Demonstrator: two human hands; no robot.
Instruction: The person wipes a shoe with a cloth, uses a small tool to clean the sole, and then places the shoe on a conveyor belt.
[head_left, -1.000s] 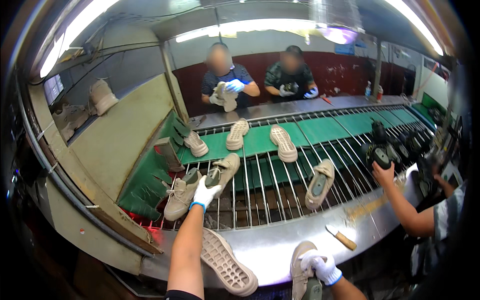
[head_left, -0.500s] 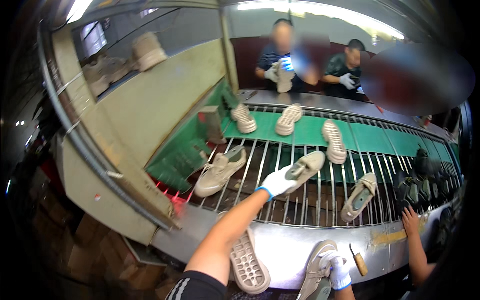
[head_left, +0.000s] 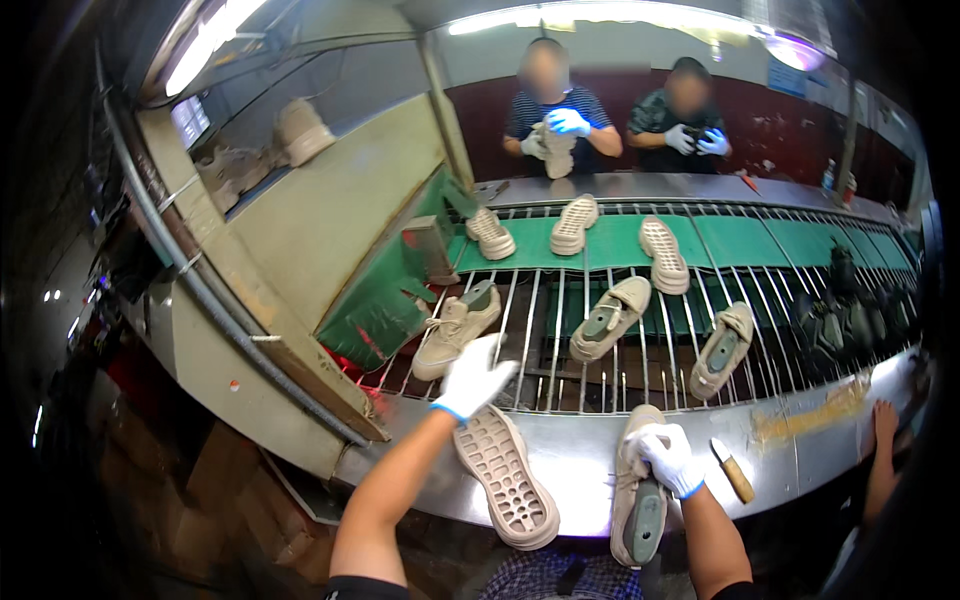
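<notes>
Head view, left hand: white-gloved, fingers spread, nothing gripped.
Upturned beige grid-tread sole: on silver metal table, just nearside of left hand, the closer one; long axis slants nearward-right.
Right hand: grasping beige fabric shoe.
Change: second beige shoe, left-held half a second ago, lies released rightward.

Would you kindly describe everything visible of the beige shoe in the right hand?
The beige shoe has a fabric-looking upper and a grey-green shoe last, with a small hole, in its opening. Its opening faces up, toe pointing forward, heel at the near edge of the metal counter. The gloved right hand grips and partly hides its upper. Its underside is hidden.
</notes>
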